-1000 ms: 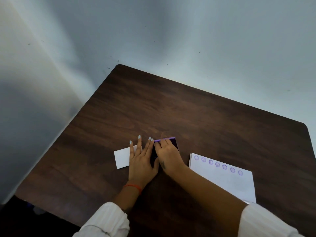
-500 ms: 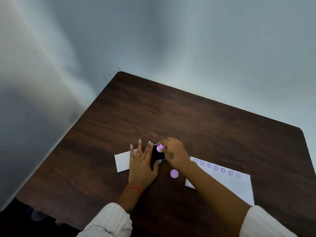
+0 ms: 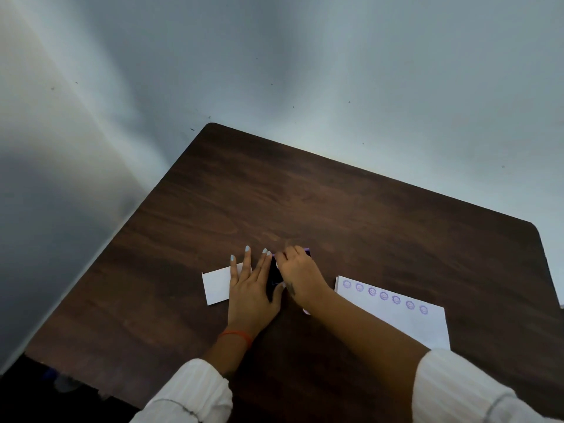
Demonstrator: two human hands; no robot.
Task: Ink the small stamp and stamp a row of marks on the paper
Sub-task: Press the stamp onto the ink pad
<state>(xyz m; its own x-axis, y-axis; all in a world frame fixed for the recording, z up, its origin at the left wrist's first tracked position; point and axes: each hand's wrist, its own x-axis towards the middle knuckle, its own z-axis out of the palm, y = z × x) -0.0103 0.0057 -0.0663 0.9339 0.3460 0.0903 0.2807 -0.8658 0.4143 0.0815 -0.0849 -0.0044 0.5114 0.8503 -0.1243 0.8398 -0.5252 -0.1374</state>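
Observation:
A dark ink pad with a purple far edge lies on the brown table. My left hand rests flat beside it, index finger and thumb bracing the pad's left side and near corner. My right hand is closed over the pad, pinching the small stamp, which is almost entirely hidden under the fingers. To the right lies the white paper with a row of several purple round marks along its far edge.
A small white card lies partly under my left fingers. A sliver of a pink cap shows beneath my right forearm. The table sits in a corner with walls at the left and back; its near-left edge drops to a dark floor.
Half a second ago the pink stamp showed in my right fingertips on the pad and the cap lay in full view. Now my right hand covers the stamp and my forearm hides most of the cap.

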